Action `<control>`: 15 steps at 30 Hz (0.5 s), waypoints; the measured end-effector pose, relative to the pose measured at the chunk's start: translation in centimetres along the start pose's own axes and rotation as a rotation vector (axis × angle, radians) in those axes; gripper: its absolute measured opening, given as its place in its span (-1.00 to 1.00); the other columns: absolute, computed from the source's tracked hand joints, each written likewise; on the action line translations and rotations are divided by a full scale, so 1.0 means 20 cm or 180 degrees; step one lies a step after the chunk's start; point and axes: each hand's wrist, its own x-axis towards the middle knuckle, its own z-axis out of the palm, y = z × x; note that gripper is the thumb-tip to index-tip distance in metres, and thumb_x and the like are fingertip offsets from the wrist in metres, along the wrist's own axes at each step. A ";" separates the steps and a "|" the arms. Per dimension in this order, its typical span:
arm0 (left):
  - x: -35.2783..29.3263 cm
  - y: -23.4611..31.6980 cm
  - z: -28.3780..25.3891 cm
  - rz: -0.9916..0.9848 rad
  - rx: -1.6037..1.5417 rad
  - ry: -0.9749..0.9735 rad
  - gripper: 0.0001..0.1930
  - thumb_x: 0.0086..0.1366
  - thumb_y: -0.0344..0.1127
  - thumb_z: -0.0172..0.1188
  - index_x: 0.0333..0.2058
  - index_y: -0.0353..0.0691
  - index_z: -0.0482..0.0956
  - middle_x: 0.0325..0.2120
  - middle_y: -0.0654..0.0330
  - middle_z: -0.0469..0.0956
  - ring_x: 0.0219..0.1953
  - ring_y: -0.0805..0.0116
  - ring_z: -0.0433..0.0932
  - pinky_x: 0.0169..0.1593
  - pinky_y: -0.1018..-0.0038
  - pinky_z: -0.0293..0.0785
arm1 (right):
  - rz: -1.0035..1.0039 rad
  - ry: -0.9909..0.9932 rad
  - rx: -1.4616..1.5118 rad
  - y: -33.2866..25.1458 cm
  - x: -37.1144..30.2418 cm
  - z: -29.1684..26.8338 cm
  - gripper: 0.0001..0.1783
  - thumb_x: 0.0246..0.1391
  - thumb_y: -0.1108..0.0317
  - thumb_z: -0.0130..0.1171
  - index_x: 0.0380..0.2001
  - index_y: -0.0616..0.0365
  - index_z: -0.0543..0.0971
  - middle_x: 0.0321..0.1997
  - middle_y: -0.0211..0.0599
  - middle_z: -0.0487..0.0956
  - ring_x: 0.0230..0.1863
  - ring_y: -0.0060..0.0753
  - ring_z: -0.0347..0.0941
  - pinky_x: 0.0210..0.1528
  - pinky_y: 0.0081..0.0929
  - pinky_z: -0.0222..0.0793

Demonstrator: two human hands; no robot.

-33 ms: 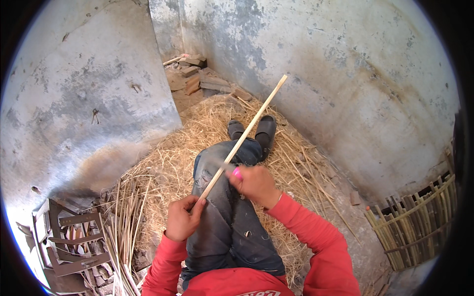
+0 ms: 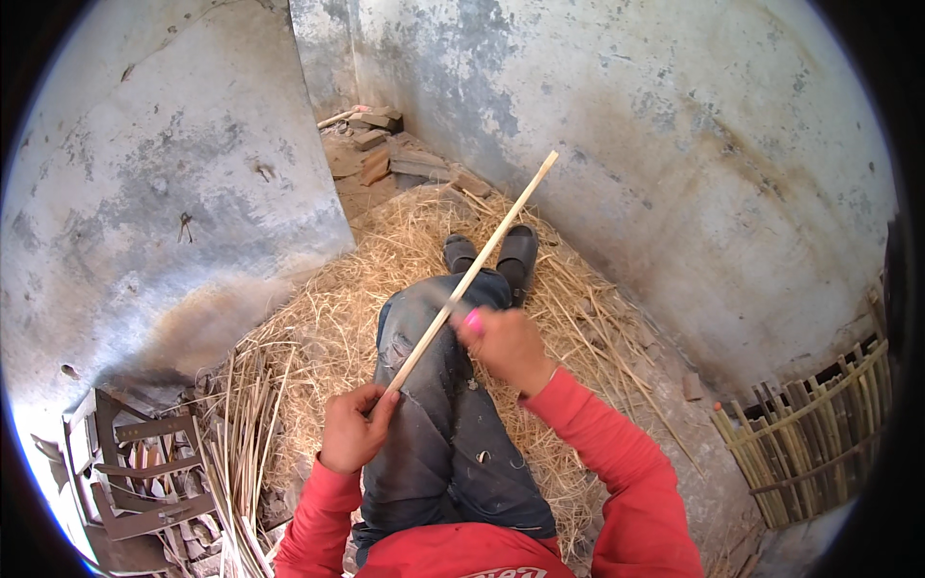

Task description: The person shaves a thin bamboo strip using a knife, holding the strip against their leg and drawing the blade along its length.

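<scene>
A long, pale wooden strip slants from my left hand up and away to the right, across my thighs and past my feet. My left hand is closed on its near end, pinching it between thumb and fingers. In my right hand is a knife with a pink handle, held with fingers wrapped round it beside the middle of the strip. Motion smears the blade, so I cannot tell whether it touches the wood.
Straw-like shavings cover the floor around my legs. Long thin strips lie at the left beside a dark broken frame. A slatted panel leans at the right. Bricks are piled in the far corner between the walls.
My right hand and the knife have shifted slightly right and away from me. The far end of the strip has dipped a little; my left hand stays almost in place.
</scene>
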 end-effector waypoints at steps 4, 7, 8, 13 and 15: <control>-0.12 -0.07 -0.06 -0.0096 0.0043 -0.0085 -0.77 0.35 -0.32 0.31 -0.44 -0.38 0.65 -0.79 0.23 0.43 -0.72 0.61 0.29 -0.61 0.49 0.12 | 0.0882 0.0559 -0.0086 0.44 0.21 -0.17 -0.33 0.38 -0.14 -0.03 -0.55 0.23 0.64 -0.59 0.15 0.56 -0.52 0.24 0.55 -0.46 0.09 0.40; -0.24 -0.07 -0.14 -0.0273 0.0057 -0.0106 -0.79 0.34 -0.34 0.32 -0.41 -0.39 0.67 -0.76 0.25 0.47 -0.69 0.63 0.32 -0.59 0.52 0.16 | 0.1054 0.0751 -0.0013 0.65 0.21 -0.28 -0.32 0.39 -0.14 -0.02 -0.56 0.26 0.61 -0.60 0.15 0.53 -0.53 0.21 0.52 -0.44 0.05 0.35; -0.26 -0.07 -0.15 -0.0362 0.0051 -0.0090 -0.79 0.35 -0.35 0.31 -0.40 -0.39 0.67 -0.73 0.29 0.49 -0.65 0.65 0.33 -0.56 0.54 0.18 | 0.1250 0.0788 0.0069 0.68 0.20 -0.30 -0.33 0.39 -0.14 -0.01 -0.55 0.27 0.60 -0.60 0.14 0.52 -0.54 0.18 0.51 -0.43 0.01 0.33; -0.24 -0.05 -0.16 -0.0142 0.0381 0.0112 -0.82 0.30 -0.34 0.36 -0.40 -0.35 0.70 -0.73 0.13 0.55 -0.71 0.47 0.49 -0.58 0.50 0.31 | 0.1249 0.1085 0.0530 0.50 0.17 -0.39 -0.36 0.37 -0.13 0.03 -0.53 0.26 0.60 -0.64 0.08 0.49 -0.56 0.04 0.52 -0.45 -0.08 0.29; -0.24 -0.04 -0.14 -0.0072 0.0656 0.0173 -0.83 0.29 -0.34 0.36 -0.43 -0.31 0.67 -0.73 0.13 0.54 -0.71 0.37 0.51 -0.58 0.45 0.33 | 0.0894 0.1187 0.0629 0.34 0.15 -0.37 -0.38 0.36 -0.12 0.05 -0.53 0.24 0.62 -0.65 0.02 0.50 -0.55 0.01 0.54 -0.46 -0.12 0.31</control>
